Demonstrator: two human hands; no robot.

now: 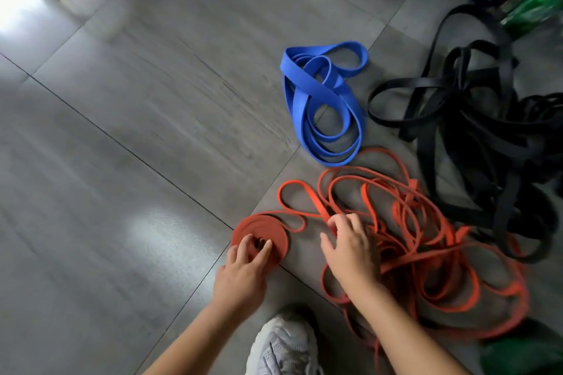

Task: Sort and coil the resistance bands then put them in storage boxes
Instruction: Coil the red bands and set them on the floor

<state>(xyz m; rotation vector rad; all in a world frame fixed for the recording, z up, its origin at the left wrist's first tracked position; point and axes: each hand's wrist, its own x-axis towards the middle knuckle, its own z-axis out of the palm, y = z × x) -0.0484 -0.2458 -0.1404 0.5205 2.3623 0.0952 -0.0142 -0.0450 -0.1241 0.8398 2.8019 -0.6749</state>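
The flat, round coil of thin orange rubber resistance band is lying face-down on the grey tiled floor, at six o'clock in the view, just ahead of a white shoe. As a disc it is showing no long axis. Its uncoiled tail is trailing off toward three o'clock into the loose tangle of orange bands.

The left hand is pressing down on the coil with spread fingers, the tips near its centre. The right hand is lying over the tangle with fingers fanned. Whether it is pinching a strand I cannot tell.

The band is looking light, soft and springy, so the coil is likely wanting to unwind. Holding it flat across the turns, or pinching it edge to edge, seems safest.

A heap of wide blue bands is sitting at twelve o'clock from the tangle, and black bands at two o'clock.
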